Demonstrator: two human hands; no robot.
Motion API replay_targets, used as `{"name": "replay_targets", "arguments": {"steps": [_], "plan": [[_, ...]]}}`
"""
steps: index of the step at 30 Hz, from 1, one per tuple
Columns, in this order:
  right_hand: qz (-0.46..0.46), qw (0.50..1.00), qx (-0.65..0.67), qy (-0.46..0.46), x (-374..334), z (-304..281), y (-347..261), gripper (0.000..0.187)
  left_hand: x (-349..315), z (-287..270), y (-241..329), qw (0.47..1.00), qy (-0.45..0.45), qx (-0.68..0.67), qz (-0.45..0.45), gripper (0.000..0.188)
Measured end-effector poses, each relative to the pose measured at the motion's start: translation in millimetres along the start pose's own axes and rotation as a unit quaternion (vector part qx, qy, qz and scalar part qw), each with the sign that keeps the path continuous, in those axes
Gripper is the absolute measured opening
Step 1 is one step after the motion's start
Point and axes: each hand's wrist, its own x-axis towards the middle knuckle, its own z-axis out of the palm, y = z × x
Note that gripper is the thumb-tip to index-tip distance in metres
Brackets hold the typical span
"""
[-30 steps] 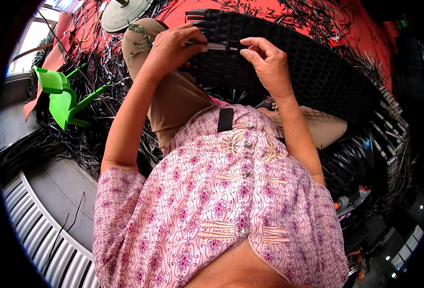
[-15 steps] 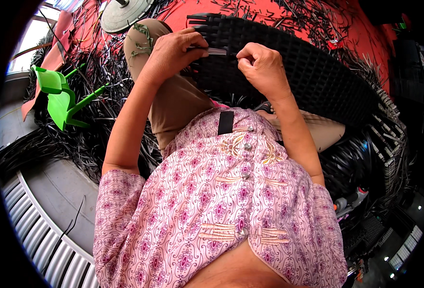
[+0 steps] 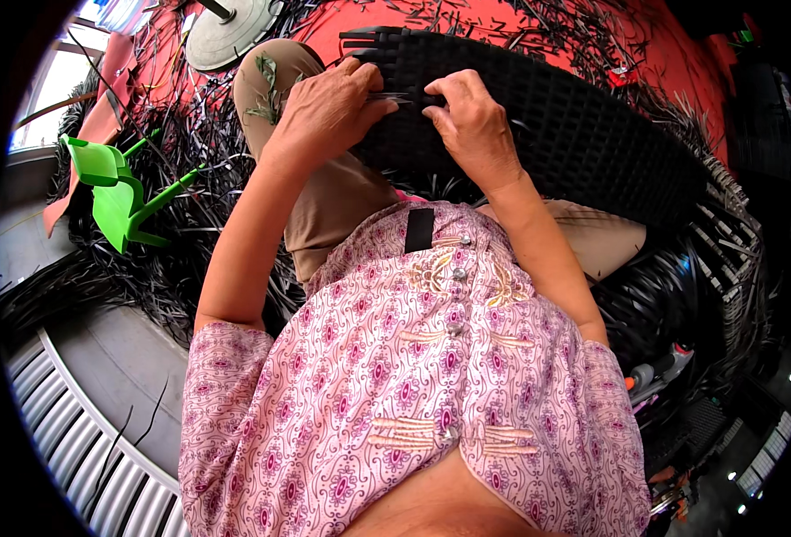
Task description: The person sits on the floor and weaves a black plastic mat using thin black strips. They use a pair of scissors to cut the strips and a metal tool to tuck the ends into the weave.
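A curved panel of woven black strips (image 3: 583, 125) stretches from in front of my hands toward the right. My left hand (image 3: 328, 107) is closed at the panel's left end, with a thin pale flat piece (image 3: 394, 97) sticking out between thumb and fingers. Whether that piece is a strip or a tool, I cannot tell. Just to its right, my right hand (image 3: 474, 125) is held over the weave, its thumb and forefinger apart and nothing visible between them. Loose strip ends (image 3: 367, 38) jut from the panel's far left corner.
Black strips (image 3: 181, 215) lie heaped at left and across the red floor covering (image 3: 324, 18). Nearby are a green plastic item with legs (image 3: 118, 197), a round grey base (image 3: 234, 36), a grey slatted surface (image 3: 82, 438) and a grey-and-orange tool (image 3: 659, 371) at lower right.
My right hand has shifted left toward my left hand, and its thumb and forefinger have parted. My left hand has turned slightly; less of the pale piece shows.
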Motion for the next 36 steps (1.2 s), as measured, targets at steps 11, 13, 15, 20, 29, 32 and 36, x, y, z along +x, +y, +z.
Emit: {"name": "replay_targets", "arguments": {"steps": [11, 13, 15, 20, 29, 32, 36], "plan": [[0.067, 0.988, 0.134, 0.028, -40, -15, -3, 0.016, 10, 26, 15, 0.987, -0.004, -0.060, -0.150, 0.044], [0.327, 0.896, 0.300, -0.024, -61, -31, -5, 0.021, 11, 27, 15, 0.986, 0.001, -0.082, -0.147, 0.043], [0.415, 0.820, 0.393, 0.036, -84, -39, 4, 0.032, 14, 26, 16, 0.982, -0.013, -0.087, -0.166, 0.043], [0.435, 0.748, 0.474, 0.164, -88, -51, 9, 0.031, 16, 22, 15, 0.975, -0.036, -0.088, -0.203, 0.048], [0.193, 0.960, 0.089, 0.181, -71, -58, 43, 0.021, 14, 29, 9, 0.983, -0.019, -0.084, -0.165, 0.049], [0.004, 0.975, -0.157, 0.161, -58, -69, 35, 0.019, 14, 28, 10, 0.980, -0.024, -0.081, -0.181, 0.049], [-0.080, 0.937, -0.281, 0.190, -45, -76, 57, 0.015, 13, 30, 10, 0.979, -0.021, -0.086, -0.186, 0.049]]}}
